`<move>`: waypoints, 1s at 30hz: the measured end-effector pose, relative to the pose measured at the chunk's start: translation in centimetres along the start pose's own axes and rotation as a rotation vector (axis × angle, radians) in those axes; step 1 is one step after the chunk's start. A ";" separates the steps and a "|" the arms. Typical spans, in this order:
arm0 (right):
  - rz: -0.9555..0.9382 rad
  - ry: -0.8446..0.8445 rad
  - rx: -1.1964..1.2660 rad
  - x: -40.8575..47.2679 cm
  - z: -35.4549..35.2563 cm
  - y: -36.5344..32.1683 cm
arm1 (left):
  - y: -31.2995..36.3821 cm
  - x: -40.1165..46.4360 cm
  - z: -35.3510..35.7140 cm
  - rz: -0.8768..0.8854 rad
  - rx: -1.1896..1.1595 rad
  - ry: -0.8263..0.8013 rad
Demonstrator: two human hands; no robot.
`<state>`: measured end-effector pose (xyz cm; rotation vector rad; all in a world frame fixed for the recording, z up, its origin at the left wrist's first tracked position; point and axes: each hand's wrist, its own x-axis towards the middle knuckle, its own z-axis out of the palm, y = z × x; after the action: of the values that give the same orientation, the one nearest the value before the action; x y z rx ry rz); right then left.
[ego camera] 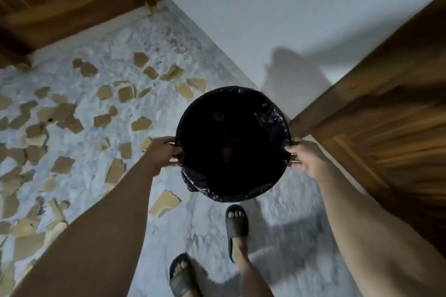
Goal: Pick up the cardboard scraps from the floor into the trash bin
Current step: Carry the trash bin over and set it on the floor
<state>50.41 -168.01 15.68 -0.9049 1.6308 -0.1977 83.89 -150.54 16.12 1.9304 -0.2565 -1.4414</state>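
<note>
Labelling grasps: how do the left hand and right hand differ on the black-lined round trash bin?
The left hand grips the black-lined round trash bin at its left rim, over floor strewn with brown cardboard scraps; the right hand grips the opposite rim, next to the wooden door. The left hand is in shadow, the right hand more lit. Both pinch the liner edge, sharing the bin.

Both hands (164, 150) (305, 158) outstretched, fingers clenched
</note>
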 end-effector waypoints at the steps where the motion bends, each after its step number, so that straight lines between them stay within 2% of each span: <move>1: 0.017 0.025 -0.001 2.2 -0.2 0.2 | 0.2 2.2 1.1 -0.005 0.021 -0.006; 8: 0.093 0.075 -0.102 15.8 1.1 2.6 | -2.2 16.5 7.4 -0.027 0.122 0.050; 13: 0.139 0.080 -0.137 22.0 2.2 4.1 | -3.9 22.0 9.5 -0.062 0.148 0.066; 26: 0.212 0.104 -0.128 25.4 2.3 4.3 | -4.3 26.1 10.4 -0.133 0.168 0.099; 30: 0.178 0.154 -0.278 24.2 3.2 3.3 | -4.2 25.1 9.9 -0.117 0.295 0.134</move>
<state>51.85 -180.33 -5.60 -0.9647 1.9035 0.0871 83.01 -165.08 -6.96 2.3048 -0.3126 -1.4035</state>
